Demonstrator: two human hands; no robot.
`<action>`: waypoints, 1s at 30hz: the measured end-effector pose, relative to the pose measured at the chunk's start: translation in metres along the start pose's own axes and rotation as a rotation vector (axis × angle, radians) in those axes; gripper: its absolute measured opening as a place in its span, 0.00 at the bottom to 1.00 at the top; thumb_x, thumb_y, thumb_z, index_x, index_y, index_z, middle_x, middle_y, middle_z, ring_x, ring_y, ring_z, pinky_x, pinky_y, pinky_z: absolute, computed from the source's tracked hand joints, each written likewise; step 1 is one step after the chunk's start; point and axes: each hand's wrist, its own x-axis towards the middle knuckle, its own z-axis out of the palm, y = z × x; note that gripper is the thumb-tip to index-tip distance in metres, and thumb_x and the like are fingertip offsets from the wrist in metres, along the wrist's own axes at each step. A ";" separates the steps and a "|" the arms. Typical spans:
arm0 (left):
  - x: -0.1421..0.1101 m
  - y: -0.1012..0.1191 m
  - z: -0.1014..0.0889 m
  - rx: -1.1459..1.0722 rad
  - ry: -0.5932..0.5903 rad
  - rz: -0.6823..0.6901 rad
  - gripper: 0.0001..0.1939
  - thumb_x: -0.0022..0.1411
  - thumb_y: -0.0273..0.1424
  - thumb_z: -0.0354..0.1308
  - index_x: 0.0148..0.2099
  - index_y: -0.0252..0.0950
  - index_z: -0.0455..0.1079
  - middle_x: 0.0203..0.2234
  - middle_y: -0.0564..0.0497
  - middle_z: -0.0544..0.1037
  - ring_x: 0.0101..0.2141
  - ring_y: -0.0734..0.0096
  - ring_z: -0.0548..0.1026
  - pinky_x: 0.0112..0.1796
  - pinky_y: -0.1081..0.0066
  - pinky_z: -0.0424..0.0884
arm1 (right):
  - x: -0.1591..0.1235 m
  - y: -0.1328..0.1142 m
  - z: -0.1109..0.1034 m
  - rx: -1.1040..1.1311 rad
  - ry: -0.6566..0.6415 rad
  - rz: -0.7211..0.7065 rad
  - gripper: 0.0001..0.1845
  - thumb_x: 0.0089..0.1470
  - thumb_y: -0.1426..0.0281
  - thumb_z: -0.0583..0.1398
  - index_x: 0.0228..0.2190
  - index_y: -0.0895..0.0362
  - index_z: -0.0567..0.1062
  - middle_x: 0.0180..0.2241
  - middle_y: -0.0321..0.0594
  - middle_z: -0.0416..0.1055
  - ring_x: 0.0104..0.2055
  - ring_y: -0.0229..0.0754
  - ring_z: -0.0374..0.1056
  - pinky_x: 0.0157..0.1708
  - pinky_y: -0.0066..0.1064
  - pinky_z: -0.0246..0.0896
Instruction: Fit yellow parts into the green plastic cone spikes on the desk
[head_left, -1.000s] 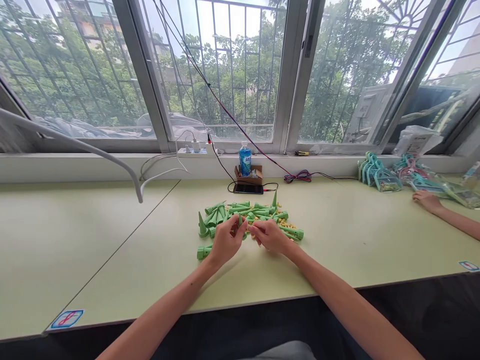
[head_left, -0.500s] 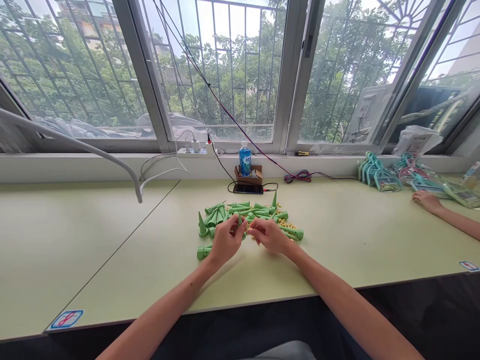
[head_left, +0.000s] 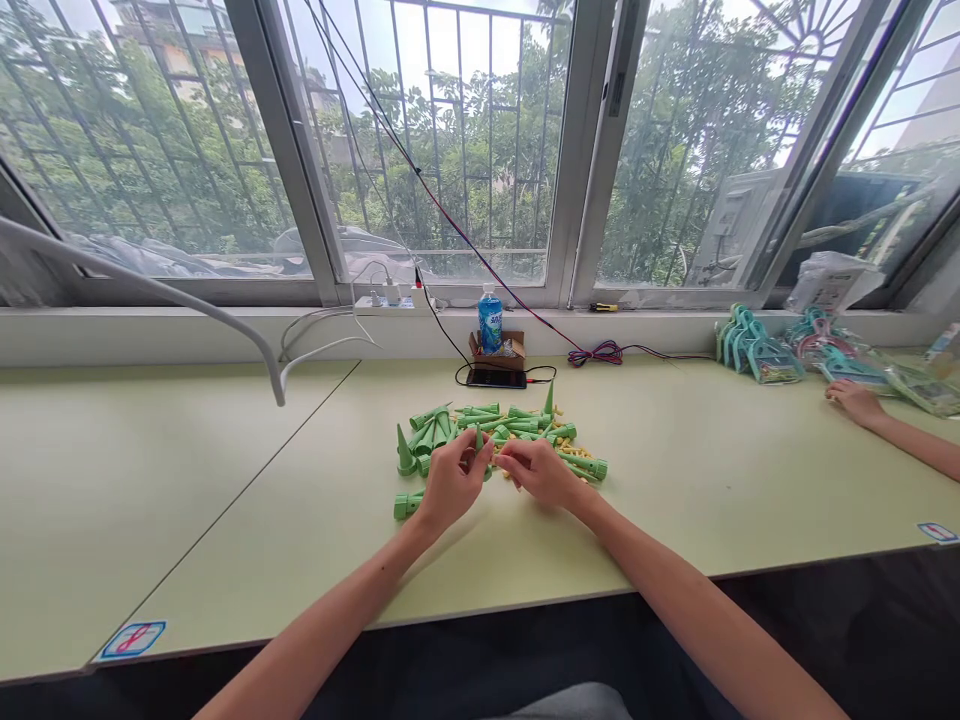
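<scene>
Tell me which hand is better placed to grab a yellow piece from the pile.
Probably the right hand: it sits closer to most visible yellow pieces, while the left hand holds a green cone. Whether the right pinches something small is unclear.

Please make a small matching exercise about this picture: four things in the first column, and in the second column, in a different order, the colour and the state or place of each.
Things
1. Held cone
2. Bottle
3. Phone
4. Small pieces

Colour and state or place
A. Black, lying flat on the table
B. Yellow, scattered among the loose cones
C. Green, in the left hand
D. Blue, standing upright

Right pairs: 1-C, 2-D, 3-A, 4-B
</scene>
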 end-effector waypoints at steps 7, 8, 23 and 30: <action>0.001 0.000 0.000 0.021 0.027 -0.016 0.12 0.65 0.38 0.54 0.31 0.36 0.64 0.18 0.58 0.60 0.18 0.79 0.55 0.19 0.77 0.54 | 0.000 0.004 0.001 0.074 -0.003 0.019 0.10 0.59 0.61 0.59 0.36 0.56 0.68 0.22 0.32 0.68 0.20 0.34 0.63 0.23 0.25 0.58; 0.001 -0.001 0.000 0.022 0.026 -0.015 0.12 0.65 0.38 0.54 0.31 0.36 0.64 0.18 0.58 0.60 0.18 0.79 0.55 0.19 0.77 0.54 | 0.000 0.004 0.002 0.076 0.000 0.014 0.09 0.60 0.62 0.58 0.36 0.55 0.67 0.22 0.32 0.68 0.21 0.34 0.64 0.24 0.26 0.59; 0.000 -0.003 0.000 0.030 -0.017 0.018 0.12 0.65 0.36 0.54 0.30 0.36 0.62 0.20 0.58 0.63 0.20 0.80 0.55 0.21 0.77 0.54 | 0.001 0.002 0.000 0.051 -0.020 -0.012 0.10 0.60 0.69 0.56 0.26 0.56 0.65 0.19 0.30 0.65 0.20 0.33 0.59 0.24 0.25 0.55; 0.000 -0.003 0.000 0.028 -0.032 0.014 0.12 0.65 0.36 0.54 0.30 0.36 0.63 0.20 0.58 0.61 0.20 0.79 0.55 0.22 0.77 0.54 | 0.001 0.000 0.000 0.025 -0.021 -0.023 0.13 0.61 0.69 0.55 0.24 0.56 0.65 0.17 0.30 0.64 0.19 0.32 0.58 0.24 0.24 0.54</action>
